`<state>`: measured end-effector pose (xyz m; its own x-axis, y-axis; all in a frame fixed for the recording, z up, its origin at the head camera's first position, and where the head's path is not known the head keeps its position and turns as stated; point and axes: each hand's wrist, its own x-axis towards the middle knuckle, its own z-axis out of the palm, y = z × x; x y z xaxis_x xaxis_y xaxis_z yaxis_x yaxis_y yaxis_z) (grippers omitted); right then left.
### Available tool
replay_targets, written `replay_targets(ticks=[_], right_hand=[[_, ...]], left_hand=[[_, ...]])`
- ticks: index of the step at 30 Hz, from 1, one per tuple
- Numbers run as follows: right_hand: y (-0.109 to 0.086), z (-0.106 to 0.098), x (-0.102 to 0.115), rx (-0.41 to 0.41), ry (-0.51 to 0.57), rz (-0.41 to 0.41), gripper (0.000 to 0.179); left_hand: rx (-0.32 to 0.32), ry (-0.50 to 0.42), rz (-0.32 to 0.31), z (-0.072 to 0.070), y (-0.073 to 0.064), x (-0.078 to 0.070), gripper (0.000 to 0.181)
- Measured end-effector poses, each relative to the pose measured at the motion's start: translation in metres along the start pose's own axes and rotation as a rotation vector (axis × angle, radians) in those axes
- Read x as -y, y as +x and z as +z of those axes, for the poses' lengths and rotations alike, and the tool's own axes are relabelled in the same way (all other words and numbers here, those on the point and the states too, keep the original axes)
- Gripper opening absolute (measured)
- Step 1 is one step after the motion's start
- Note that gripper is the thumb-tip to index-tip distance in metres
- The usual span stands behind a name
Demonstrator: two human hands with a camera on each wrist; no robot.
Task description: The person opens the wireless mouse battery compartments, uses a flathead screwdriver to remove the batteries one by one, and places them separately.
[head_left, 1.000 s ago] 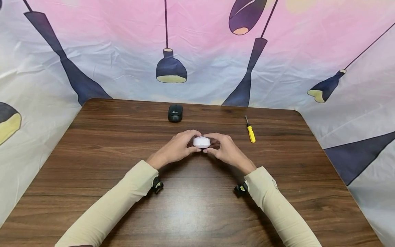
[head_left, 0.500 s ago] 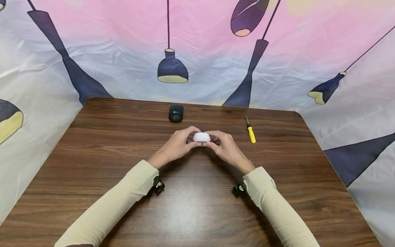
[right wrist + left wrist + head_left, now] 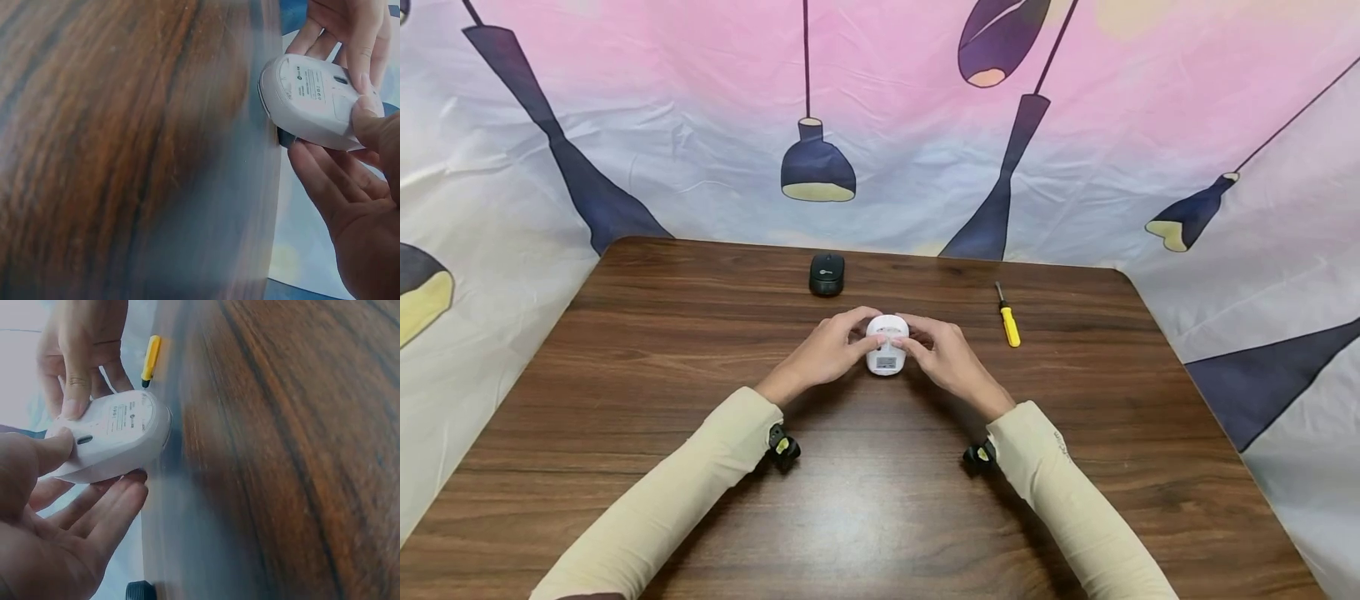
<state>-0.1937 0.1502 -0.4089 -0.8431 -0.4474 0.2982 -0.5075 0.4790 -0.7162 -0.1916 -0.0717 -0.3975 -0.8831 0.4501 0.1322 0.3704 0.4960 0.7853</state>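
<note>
Both hands grip a white computer mouse (image 3: pixel 886 364) just above the table, its underside turned toward the head camera. The left hand (image 3: pixel 827 352) holds the left side and the right hand (image 3: pixel 952 358) the right side. Each thumb presses on the underside, while the other fingers support the mouse from behind. Printed text and a small dark slot show on the white mouse (image 3: pixel 128 428) in the left wrist view. Its top shell is mostly hidden from the head camera.
A black computer mouse (image 3: pixel 827 276) lies at the back of the brown wooden table (image 3: pixel 865 500). To the right lies a screwdriver (image 3: pixel 1010 323) with a yellow handle. A patterned cloth (image 3: pixel 895 158) hangs behind the table.
The white mouse has tilted so that its labelled underside now faces the head camera; earlier it showed end-on. Both thumbs have come onto that underside. The black mouse and screwdriver stay put.
</note>
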Motion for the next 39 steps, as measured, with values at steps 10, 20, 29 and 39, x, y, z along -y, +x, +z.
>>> replay_targets(ticks=[10,20,29,39], right_hand=[[0.003,0.004,0.005,-0.042,0.019,0.031,0.046],[0.004,0.007,0.008,-0.018,0.061,0.064,0.048],[0.007,0.007,0.009,-0.001,0.104,0.081,0.044],[0.01,0.011,0.009,0.014,0.156,0.144,0.042]], left_hand=[[0.035,-0.186,-0.13,0.001,0.001,-0.001,0.037],[0.005,-0.177,-0.172,-0.001,0.001,-0.004,0.039],[-0.021,-0.205,-0.197,0.001,0.001,-0.003,0.038],[-0.054,-0.198,-0.232,0.006,0.001,-0.001,0.039]])
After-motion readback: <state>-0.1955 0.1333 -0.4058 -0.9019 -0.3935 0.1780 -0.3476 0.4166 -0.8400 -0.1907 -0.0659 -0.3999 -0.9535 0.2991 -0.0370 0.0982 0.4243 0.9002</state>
